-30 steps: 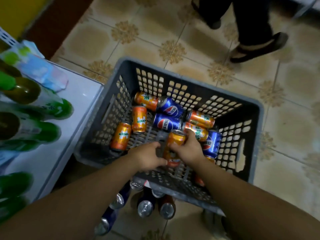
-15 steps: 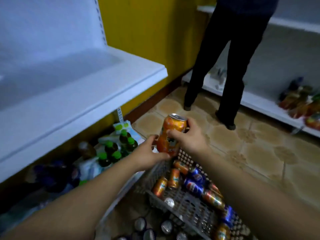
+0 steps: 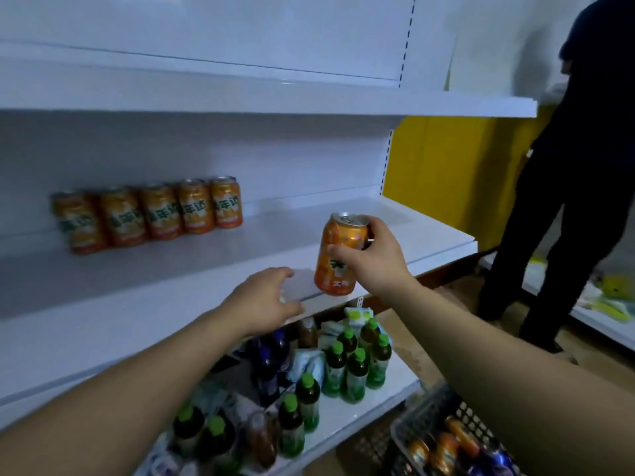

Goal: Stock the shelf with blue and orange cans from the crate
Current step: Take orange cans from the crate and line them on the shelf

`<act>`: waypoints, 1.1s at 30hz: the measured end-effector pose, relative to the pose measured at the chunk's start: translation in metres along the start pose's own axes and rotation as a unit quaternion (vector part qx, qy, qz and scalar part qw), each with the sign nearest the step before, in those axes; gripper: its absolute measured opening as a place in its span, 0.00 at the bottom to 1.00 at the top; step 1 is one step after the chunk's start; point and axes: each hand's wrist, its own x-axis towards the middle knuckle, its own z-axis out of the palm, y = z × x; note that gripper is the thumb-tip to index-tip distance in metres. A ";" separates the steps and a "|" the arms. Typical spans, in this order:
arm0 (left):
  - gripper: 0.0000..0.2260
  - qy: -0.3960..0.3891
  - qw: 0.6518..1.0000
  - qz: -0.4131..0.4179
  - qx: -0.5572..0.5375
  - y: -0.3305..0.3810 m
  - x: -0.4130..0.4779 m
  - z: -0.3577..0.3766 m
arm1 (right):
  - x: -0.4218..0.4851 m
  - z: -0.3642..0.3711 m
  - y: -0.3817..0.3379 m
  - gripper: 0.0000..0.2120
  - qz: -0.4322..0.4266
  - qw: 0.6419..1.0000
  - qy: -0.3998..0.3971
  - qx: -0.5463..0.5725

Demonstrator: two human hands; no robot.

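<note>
Row (image 3: 147, 214): five orange cans upright on shelf (image 3: 275, 235).
Left hand (image 3: 266, 300): I saw it slack, empty, at shelf edge.
Can (image 3: 335, 269): top up, axis near vertical, above shelf edge.
Right hand (image 3: 374, 259): clasped can's upper part.

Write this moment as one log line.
right hand: holds orange can | left hand: open, empty | shelf: five shelved cans

The soda can (image 3: 338, 259) I held was orange with a silver top. Shelved cans (image 3: 158, 213) were orange. Shelf (image 3: 292, 231) white; wall (image 3: 446, 166) yellow; bottle caps (image 3: 359, 354) green.
</note>
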 end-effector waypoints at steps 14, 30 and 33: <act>0.35 -0.014 0.968 -0.190 0.162 -0.160 -0.092 -0.077 | 0.006 0.126 -0.031 0.26 -0.038 0.993 -0.107 -0.015; 0.31 0.052 0.960 -0.246 0.126 -0.213 -0.149 -0.094 | -0.002 0.275 -0.070 0.36 -0.149 0.952 -0.255 -0.083; 0.32 0.058 0.959 -0.247 0.124 -0.212 -0.151 -0.094 | -0.007 0.298 -0.071 0.37 -0.159 0.953 -0.250 -0.059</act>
